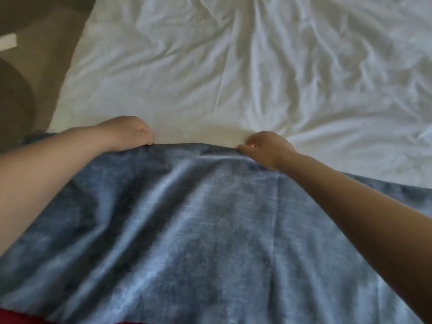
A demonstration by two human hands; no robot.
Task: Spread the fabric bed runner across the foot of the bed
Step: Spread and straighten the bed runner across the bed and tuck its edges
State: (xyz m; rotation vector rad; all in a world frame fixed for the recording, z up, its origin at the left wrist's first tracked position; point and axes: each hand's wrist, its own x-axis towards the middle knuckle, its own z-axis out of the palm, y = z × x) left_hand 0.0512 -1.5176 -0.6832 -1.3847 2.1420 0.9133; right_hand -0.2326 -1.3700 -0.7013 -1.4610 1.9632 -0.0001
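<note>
Head view, sole entry.

- Bed runner [198, 218]: blue-grey fabric with a mottled sheen. It lies over the near part of the bed and fills the lower half of the frame. Its far edge runs left to right between the two hands. The cloth passes out of frame on the left, on the right and at the near side, so its ends are not visible. The long axis is judged to lie left to right, across the bed. Soft folds fan from the far edge toward the near side.
- Left hand [126, 130]: knuckles up, fingers curled down onto the far edge of the runner, gripping it.
- Right hand [264, 147]: fingers bent, thumb and fingertips pinching the same edge, well apart from the left hand.
- Bed [233, 66]: white cover, heavily creased, bare beyond the runner's far edge.
- Floor [35, 61]: brown, to the left of the bed, with a small white object [8, 42] on it.
- Red cloth [14, 318]: a strip at the near edge of the frame; what it is cannot be told.

Step in hand: placing and tensioning the far edge. The runner is laid but not yet smooth.

Next move, as judged: draw the edge taut and straight, parallel to the foot of the bed, then work the hands outward to flatten the folds.
</note>
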